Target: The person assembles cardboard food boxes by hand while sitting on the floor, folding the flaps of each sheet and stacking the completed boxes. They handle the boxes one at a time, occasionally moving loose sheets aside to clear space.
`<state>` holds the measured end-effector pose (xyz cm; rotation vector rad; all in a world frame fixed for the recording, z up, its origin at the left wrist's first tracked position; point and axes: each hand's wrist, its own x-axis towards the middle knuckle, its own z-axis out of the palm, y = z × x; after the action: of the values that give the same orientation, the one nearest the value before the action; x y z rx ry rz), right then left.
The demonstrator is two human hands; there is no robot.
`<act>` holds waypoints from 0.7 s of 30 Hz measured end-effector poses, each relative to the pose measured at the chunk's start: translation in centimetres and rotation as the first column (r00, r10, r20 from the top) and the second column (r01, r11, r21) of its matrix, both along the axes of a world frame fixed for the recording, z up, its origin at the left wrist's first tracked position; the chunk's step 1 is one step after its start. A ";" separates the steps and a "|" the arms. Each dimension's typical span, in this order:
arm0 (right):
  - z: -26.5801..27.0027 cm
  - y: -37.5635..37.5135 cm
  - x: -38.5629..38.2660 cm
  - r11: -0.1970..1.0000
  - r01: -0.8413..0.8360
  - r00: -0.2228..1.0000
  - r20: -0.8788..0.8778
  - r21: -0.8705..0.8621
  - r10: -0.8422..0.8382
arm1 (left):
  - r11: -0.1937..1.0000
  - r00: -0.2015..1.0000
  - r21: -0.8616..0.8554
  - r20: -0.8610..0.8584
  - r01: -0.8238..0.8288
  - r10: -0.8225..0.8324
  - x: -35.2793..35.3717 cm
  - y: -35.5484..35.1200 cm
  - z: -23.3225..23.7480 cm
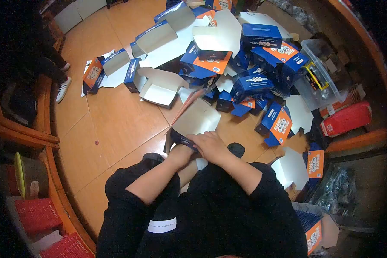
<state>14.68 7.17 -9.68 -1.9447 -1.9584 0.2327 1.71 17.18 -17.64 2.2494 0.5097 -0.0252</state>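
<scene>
Head view: a paperboard box [198, 118] is lying open at the person's hands, just above the tiled floor [116, 129] and in front of the dark-clothed legs [137, 176]. Its inside is showing pale and plain, while the near wall [182, 139] is presenting dark blue — with white print too small to read. A thin, reddish flap [186, 105] is standing up along its left side. The right hand [208, 146] is curling its fingers closely over the near rim, gripping it; the left hand [180, 155] is reaching against the near wall — fingers hidden, their opening impossible to tell. Beyond, blue-and-orange boxes [253, 86] are lying heaped.
</scene>
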 end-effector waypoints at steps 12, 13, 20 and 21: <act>-1.9 -0.3 2.0 1.000 -0.005 1.000 -0.026 -0.017 0.005 | 0.893 0.982 0.429 0.057 0.139 -0.180 -0.7 -0.6 1.1; -2.5 -0.4 2.0 1.000 -0.011 1.000 -0.020 0.012 0.011 | 0.887 0.975 0.441 0.096 0.137 -0.199 -0.7 -0.4 0.9; -3.0 -0.3 0.8 0.995 -0.004 0.990 0.139 0.099 -0.010 | 0.948 0.977 0.301 0.149 0.105 -0.155 -0.5 -0.1 -0.1; -3.2 -0.2 0.6 0.998 0.012 0.988 0.155 0.064 -0.022 | 0.954 0.983 0.278 0.114 0.108 -0.144 -0.5 -0.1 -0.2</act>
<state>15.27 7.01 -12.87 -1.9913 -2.0184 0.0144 1.22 17.11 -17.85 2.5286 0.3113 0.1367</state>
